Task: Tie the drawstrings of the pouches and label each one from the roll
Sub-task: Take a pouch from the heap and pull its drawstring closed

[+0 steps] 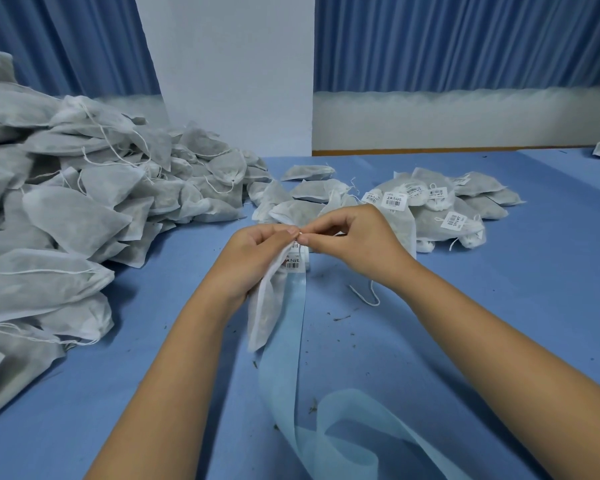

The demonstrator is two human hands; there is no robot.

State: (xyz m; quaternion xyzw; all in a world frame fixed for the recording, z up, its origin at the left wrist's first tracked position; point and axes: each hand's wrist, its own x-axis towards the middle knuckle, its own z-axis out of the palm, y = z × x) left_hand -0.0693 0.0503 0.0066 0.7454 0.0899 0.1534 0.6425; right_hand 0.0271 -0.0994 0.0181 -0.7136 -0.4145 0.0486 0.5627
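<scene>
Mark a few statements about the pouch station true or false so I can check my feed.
1. The left hand and right hand both hold one pouch. True.
2. The labelled pouches lie in the left pile. False: they lie to the right; the left pile shows no labels.
3. A pale blue backing strip trails toward the camera. True.
4. The right hand hangs open and idle. False: its fingers pinch the pouch's top.

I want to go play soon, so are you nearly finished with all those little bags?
Not nearly. A small pile of labelled pouches lies on the right. The left hand grips one pouch while the right hand pinches its drawstring. The big heap of pouches on the left has no labels yet.
</scene>
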